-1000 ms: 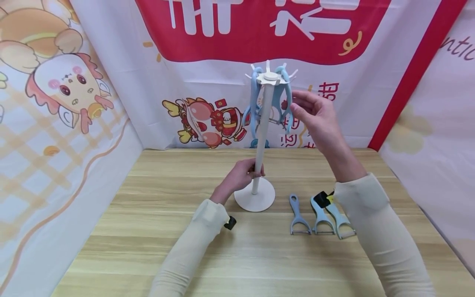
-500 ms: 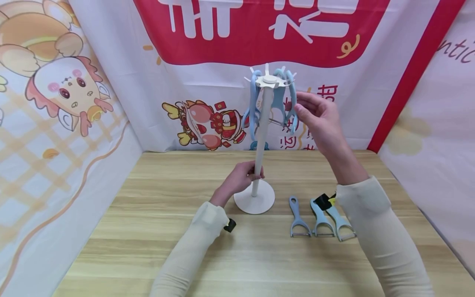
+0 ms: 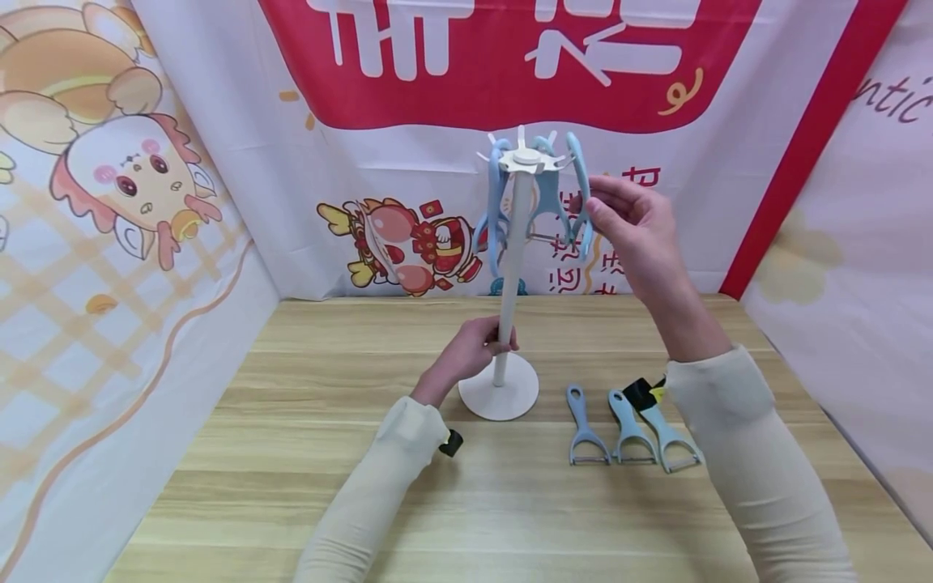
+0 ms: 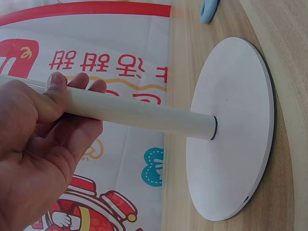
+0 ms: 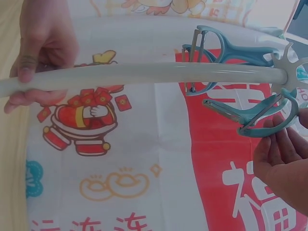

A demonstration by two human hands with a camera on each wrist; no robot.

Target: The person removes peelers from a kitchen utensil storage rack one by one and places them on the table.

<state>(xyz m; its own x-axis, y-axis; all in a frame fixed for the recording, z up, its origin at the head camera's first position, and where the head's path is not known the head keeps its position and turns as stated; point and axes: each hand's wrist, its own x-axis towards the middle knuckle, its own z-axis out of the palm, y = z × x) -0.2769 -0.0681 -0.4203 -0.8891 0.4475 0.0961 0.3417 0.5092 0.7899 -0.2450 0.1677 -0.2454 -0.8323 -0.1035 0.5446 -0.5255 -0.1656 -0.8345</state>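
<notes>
A white stand with a ring of hooks [image 3: 526, 159] on top rises from a round base [image 4: 230, 144]. My left hand [image 3: 474, 346] grips its white pole [image 4: 144, 114] low down, thumb and fingers around it. At the right side of the hooks, my right hand [image 3: 636, 223] pinches a light-blue Y-shaped peeler [image 3: 580, 174] between thumb and fingers. Whether its loop still touches a hook, I cannot tell. Other blue peelers hang at the left [image 3: 495, 190] and the back [image 3: 544, 200]; in the right wrist view the hanging peelers [image 5: 245, 54] overlap.
To the right of the base lie a blue-grey peeler [image 3: 582, 425], a light-blue peeler [image 3: 628, 425] and another pale peeler [image 3: 666, 433], on the wooden table [image 3: 503, 502]. A printed cloth [image 3: 408, 146] stands behind the table, with more cloth at both sides.
My right hand has drawn the peeler outward to the right, away from the middle of the stand. The left hand keeps its hold on the pole.
</notes>
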